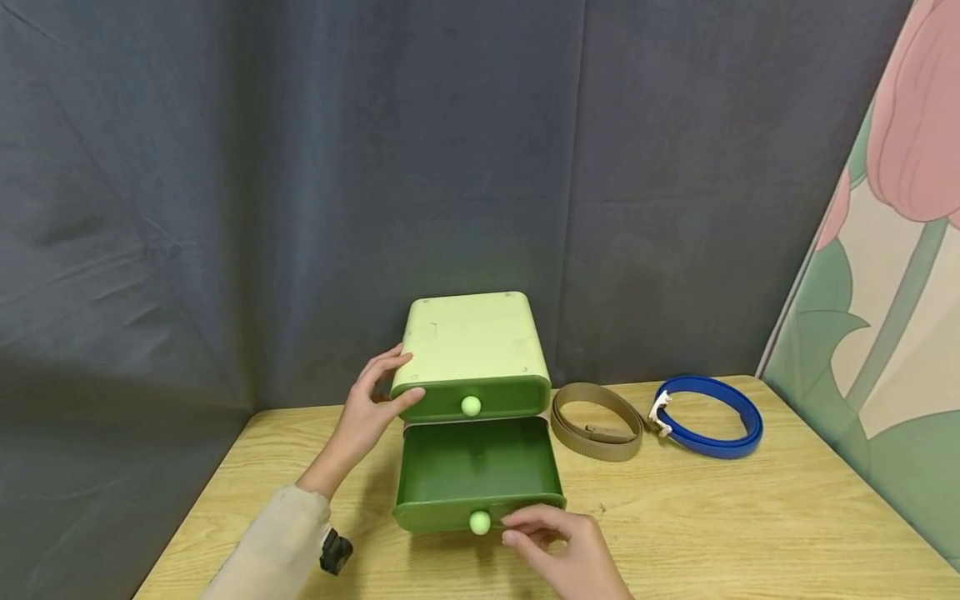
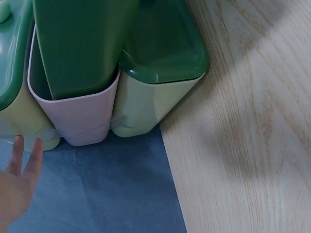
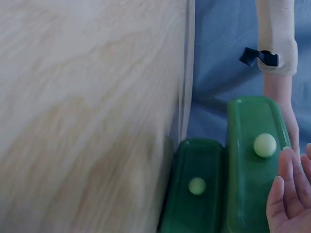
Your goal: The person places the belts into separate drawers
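Note:
A small drawer cabinet with a pale yellow-green top (image 1: 472,337) stands near the curtain. Its middle drawer (image 1: 480,467) is pulled out, and nothing shows inside. The top drawer (image 1: 431,402) and the bottom drawer (image 3: 192,208) are closed. My left hand (image 1: 367,417) rests against the upper left corner of the cabinet, thumb on the front, fingers spread at the side and top edge. Just right of the pale green round knob (image 1: 480,522) of the pulled-out drawer is my right hand (image 1: 566,546). Its fingers are loosely bent, apart from the knob, holding nothing.
Right of the cabinet lie a coiled tan belt (image 1: 597,450) and a coiled blue belt (image 1: 723,450) with a silver buckle (image 1: 660,414). A dark curtain (image 1: 420,167) hangs behind the wooden table (image 1: 735,525). At right stands a flower-printed panel (image 1: 907,333).

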`<state>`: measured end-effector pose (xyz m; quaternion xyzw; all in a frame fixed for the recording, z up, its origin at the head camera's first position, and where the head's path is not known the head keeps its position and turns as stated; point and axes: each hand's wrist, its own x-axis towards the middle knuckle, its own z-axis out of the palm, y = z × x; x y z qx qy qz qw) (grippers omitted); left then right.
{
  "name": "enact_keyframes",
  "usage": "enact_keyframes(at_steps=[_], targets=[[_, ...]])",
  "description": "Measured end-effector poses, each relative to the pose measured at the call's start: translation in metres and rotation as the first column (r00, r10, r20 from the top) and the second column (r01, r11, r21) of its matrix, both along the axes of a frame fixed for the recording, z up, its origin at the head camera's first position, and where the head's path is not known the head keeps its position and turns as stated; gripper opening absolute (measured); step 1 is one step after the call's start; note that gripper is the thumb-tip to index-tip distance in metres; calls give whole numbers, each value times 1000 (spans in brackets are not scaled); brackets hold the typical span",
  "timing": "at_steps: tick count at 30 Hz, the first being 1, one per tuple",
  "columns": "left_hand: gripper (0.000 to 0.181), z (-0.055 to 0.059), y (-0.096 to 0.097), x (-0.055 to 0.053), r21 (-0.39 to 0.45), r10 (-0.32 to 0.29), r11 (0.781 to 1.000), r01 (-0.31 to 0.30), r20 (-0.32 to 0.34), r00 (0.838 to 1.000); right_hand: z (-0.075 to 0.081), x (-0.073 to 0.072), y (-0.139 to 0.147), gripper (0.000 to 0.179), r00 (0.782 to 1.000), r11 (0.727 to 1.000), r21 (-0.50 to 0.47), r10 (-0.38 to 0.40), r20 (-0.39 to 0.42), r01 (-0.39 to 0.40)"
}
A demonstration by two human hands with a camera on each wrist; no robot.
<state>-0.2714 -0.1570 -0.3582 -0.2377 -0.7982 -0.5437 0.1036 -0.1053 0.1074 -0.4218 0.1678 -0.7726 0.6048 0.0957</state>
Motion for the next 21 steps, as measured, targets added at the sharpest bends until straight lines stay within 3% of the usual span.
enact_keyframes(at_steps=[4, 7, 12, 21], targets=[[53, -1, 1, -1, 2, 0, 1000, 0, -4, 1000, 3, 2, 13, 11, 993, 998, 33, -50, -109, 54], [54, -1, 0, -2, -1, 2, 1000, -2, -7, 1000, 4, 3, 23, 7, 975, 992, 40, -113, -191, 122], [54, -1, 0, -2, -3, 3, 1000, -3, -8, 1000, 8, 3, 39, 12, 954, 977, 51, -190, -230, 207], [53, 3, 3, 4, 13, 1, 1000, -1, 0, 1000, 6, -10, 66, 23, 921, 961, 63, -238, -309, 269]])
